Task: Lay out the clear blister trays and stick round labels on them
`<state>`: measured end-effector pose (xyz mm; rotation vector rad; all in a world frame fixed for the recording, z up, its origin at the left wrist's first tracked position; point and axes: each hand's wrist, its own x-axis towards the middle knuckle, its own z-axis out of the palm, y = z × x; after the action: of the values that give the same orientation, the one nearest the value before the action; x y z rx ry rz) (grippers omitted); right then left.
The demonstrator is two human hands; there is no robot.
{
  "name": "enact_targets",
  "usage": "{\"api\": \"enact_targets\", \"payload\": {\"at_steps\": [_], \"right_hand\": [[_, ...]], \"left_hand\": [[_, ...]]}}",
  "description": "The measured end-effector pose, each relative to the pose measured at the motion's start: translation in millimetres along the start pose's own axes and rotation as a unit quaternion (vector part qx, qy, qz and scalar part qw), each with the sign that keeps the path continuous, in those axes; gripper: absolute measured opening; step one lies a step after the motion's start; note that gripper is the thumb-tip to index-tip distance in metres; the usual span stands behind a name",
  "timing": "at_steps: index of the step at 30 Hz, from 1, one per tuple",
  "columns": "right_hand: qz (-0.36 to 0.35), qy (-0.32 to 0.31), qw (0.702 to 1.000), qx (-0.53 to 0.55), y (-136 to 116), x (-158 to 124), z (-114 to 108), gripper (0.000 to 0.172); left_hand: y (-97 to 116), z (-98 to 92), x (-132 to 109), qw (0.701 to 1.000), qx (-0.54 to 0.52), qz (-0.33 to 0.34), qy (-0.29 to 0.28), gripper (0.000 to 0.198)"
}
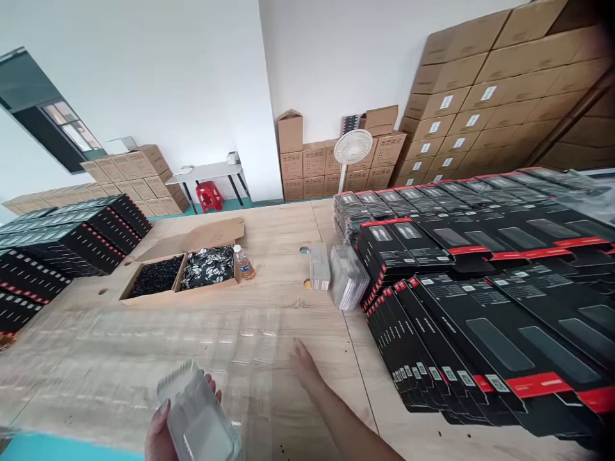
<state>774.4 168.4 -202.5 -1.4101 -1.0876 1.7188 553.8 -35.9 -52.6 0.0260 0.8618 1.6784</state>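
Left hand (161, 430) grasped a stack of plastic trays (198, 410); right hand (306, 367), seemingly empty, was extended over the surface (307, 323). Clear trays (247, 338) lay just beyond the left hand. Light, level grip probably suited the thin plastic.

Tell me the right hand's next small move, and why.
Probably bring the right hand to the stack in the left hand and take the top piece: the right hand looks empty, the left hand grips the stack, and clear trays lie in rows on the table beside it.
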Motion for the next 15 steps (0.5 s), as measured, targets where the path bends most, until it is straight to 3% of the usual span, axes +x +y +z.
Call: {"api": "enact_targets", "payload": {"at_steps": [4, 8, 11, 15], "right_hand": [[-0.040, -0.005, 0.997, -0.063, -11, 21, 45, 0.077], [-0.044, -0.003, 0.994, -0.099, -31, 31, 63, 0.077], [-0.053, 0.006, 0.991, -0.120, -45, 11, 68, 0.067], [-0.090, -0.042, 0.988, -0.119, -70, -43, 89, 0.035]], "left_hand": [[16, -5.5, 8, 0.999, 0.037, -0.009, -0.039, 0.049], [35, -1.0, 23, 0.996, 0.081, -0.047, 0.012, 0.040], [42, 16.7, 40, 0.987, 0.139, -0.061, 0.048, 0.037], [36, 44.9, 64, 0.970, 0.239, -0.031, 0.039, 0.041]]}}
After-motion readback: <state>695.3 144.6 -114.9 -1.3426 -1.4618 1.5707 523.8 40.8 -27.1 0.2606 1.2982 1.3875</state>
